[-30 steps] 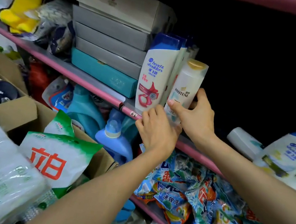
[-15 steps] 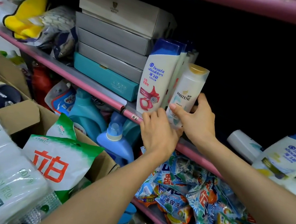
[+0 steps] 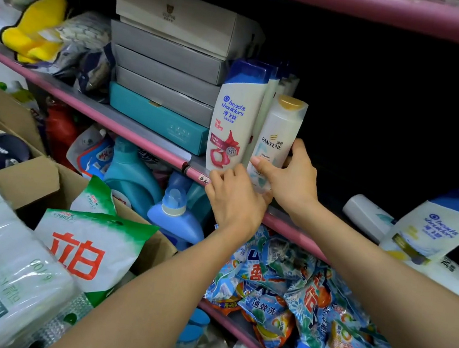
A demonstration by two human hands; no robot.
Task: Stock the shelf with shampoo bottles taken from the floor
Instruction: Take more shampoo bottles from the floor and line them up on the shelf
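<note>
A white Pantene shampoo bottle with a gold cap stands upright on the pink-edged shelf. My right hand grips its lower part, thumb across the front. My left hand is at the shelf edge with its fingertips against the bottle's base and the base of a white and blue Head & Shoulders bottle standing just to the left. More bottles stand in a row behind that one. Two more shampoo bottles lie on the shelf at the right, a Head & Shoulders one and a white one.
Stacked grey boxes and a teal box fill the shelf left of the bottles. The shelf space right of the Pantene bottle is dark. Blue detergent bottles and detergent bags sit on lower shelves. A cardboard box with green-white bags stands at the left.
The Pantene bottle has gone from leaning to standing upright beside the Head & Shoulders bottle. Both hands have stayed on its lower part.
</note>
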